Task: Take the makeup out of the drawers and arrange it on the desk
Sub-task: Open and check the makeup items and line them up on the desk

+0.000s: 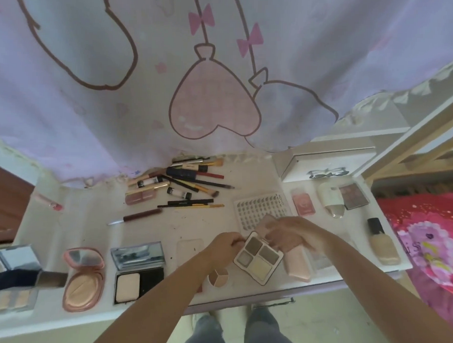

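We are setting down the square white eyeshadow palette with four colour pans [259, 257], near the front edge of the white desk [208, 222]. It lies open and turned a bit crooked, and its lid [266, 225] stands up at the back.

To do this step well, we think we should keep the bottom flat on the desk with one hand and push the lid gently with the other, so it does not snap or tip. Then we can turn it straight, so it lines up with the other open boxes in the front row.

Our left hand [225, 244] comes in from below, with the arm stretched across the desk edge. Its fingers are curled and pinch the left corner of the palette. Our right hand [291, 234] reaches in from the right side, palm down, and its fingers grip the lid at the back of the palette.

Just in front of the palette sits a small round pot with three colours [218, 276]. Touching the palette's right side lies a soft pink flat tube [298, 266]. Behind our hands is a white tray with rows of little dots [257, 211]. Farther back is a heap of makeup brushes and pencils [184, 181]. To the left, an open black powder box with a mirror [138, 271] and an open pink round powder compact [84, 276] are in the front row.
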{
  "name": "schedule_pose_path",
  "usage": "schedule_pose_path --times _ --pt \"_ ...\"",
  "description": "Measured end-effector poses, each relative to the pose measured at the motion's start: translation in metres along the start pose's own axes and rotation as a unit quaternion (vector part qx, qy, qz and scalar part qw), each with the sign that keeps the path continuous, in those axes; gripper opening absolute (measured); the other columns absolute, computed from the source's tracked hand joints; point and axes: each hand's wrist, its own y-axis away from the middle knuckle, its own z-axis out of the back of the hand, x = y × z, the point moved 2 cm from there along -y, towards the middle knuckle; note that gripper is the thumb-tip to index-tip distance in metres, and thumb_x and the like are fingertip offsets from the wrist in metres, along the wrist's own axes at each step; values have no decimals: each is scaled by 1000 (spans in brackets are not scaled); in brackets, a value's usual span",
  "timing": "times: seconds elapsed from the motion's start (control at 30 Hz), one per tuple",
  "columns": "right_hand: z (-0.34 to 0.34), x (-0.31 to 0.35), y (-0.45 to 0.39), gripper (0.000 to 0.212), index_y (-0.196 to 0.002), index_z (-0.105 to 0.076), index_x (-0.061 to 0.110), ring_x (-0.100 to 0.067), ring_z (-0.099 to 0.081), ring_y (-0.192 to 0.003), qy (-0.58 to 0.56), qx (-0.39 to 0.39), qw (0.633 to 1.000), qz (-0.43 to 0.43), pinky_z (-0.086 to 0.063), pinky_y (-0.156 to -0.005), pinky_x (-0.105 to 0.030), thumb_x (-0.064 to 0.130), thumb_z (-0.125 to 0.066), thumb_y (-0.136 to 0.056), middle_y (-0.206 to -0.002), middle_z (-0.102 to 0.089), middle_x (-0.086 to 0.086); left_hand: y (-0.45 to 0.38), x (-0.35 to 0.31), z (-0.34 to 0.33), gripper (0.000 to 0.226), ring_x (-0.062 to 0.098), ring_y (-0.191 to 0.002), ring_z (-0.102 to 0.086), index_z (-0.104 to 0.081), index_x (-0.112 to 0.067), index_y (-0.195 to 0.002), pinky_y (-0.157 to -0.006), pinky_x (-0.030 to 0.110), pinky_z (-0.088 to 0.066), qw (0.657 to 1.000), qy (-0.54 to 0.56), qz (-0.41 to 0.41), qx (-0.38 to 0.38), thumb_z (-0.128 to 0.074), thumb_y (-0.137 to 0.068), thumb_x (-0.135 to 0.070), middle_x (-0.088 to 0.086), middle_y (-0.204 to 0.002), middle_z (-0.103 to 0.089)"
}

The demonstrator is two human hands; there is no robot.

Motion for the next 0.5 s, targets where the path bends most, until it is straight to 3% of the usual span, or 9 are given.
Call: schedule_pose_path --times 0.03,0.1,0.2,0.27,0.33,0.37,0.43,0.5 --pt "5 0 -2 41 -87 -67 11 -14 -68 -59 -47 12 999 -2 -57 -60 -26 45 -72 -65 -74 -73 -4 2 0 -4 29 13 -86 -48 -59 -1 -114 -63 17 -36 1000 -4 15 -6 -39 -97 -12 19 -114 -63" --pt "13 -3 -6 29 -89 -64 5 -16 -68 -55 -67 5 998 -2 -56 -55 -25 33 -57 -87 -69 -73 -4 7 4 -12 30 16 -89 -49 -57 -2 -116 -71 19 -33 998 -16 47 -25 -37 -98 -13 17 -116 -61" --pt "19 -7 -17 20 -82 -62 6 -13 -66 -50 -33 -35 999 8 -56 -54 -23 16 -48 -92 -60 -71 -1 19 10 -29 29 13 -87 -47 -58 -2 -113 -66 17 -28 993 -20 96 -68 -36 -97 -13 14 -111 -62" --pt "16 -10 -24 18 -80 -62 10 -13 -66 -56 34 -19 999 21 -55 -62 -25 13 -49 -92 -61 -71 3 28 13 -40 25 12 -82 -45 -62 -8 -93 -59 20 -26 986 -16 129 -103 -38 -95 -10 14 -95 -60" --pt "10 -13 -31 17 -84 -62 11 -14 -64 -68 97 23 995 27 -53 -74 -27 15 -48 -93 -72 -69 3 35 17 -53 35 14 -69 -42 -46 -14 -59 -51 20 -27 978 -8 152 -144 -39 -92 -5 12 -74 -51" --pt "7 -14 -34 16 -87 -62 11 -14 -63 -72 128 45 990 32 -52 -76 -26 15 -48 -94 -77 -67 2 38 19 -59 41 14 -61 -39 -36 -16 -52 -49 20 -28 972 -2 167 -166 -39 -91 -4 10 -67 -45" --pt "3 -15 -39 16 -94 -62 8 -10 -62 -73 184 66 980 45 -52 -74 -19 13 -47 -94 -80 -64 3 44 17 -69 41 13 -61 -39 -32 -13 -52 -51 20 -25 959 17 195 -204 -38 -91 -4 7 -67 -38" --pt "-1 -16 -44 18 -98 -62 4 -8 -61 -72 208 77 974 49 -52 -69 -16 11 -45 -95 -80 -63 3 48 13 -77 29 20 -82 -48 -45 -8 -67 -64 19 -30 945 32 223 -237 -35 -94 -7 8 -86 -40"
